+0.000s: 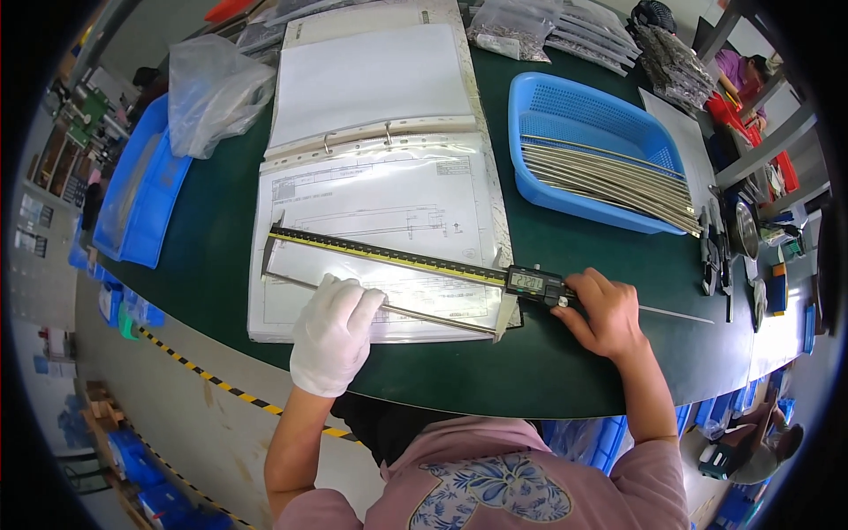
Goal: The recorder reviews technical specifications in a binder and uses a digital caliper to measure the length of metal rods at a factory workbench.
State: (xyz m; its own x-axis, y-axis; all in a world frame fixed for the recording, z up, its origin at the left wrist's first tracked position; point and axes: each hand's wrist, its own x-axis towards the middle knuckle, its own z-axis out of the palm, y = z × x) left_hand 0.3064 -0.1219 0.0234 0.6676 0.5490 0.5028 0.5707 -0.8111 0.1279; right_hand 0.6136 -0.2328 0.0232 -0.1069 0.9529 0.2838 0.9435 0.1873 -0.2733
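Note:
My left hand (334, 340), in a white glove, is closed round a thin metal rod (433, 321) near its middle. Over an open ring binder (375, 177) with a technical drawing, the rod lies between the jaws of a long digital caliper (389, 256). One jaw is at the rod's left end, the other at its right end. My bare right hand (605, 311) grips the caliper's sliding head, with the thumb under the display. The caliper's thin depth rod sticks out to the right past that hand.
A blue perforated basket (587, 84) with several metal rods stands at the right. A blue bin (168, 190) sits at the left beside a clear plastic bag (216, 88). Bagged parts (517, 26) line the table's back, tools (714, 247) its right side. Another person (742, 75) is at the far right.

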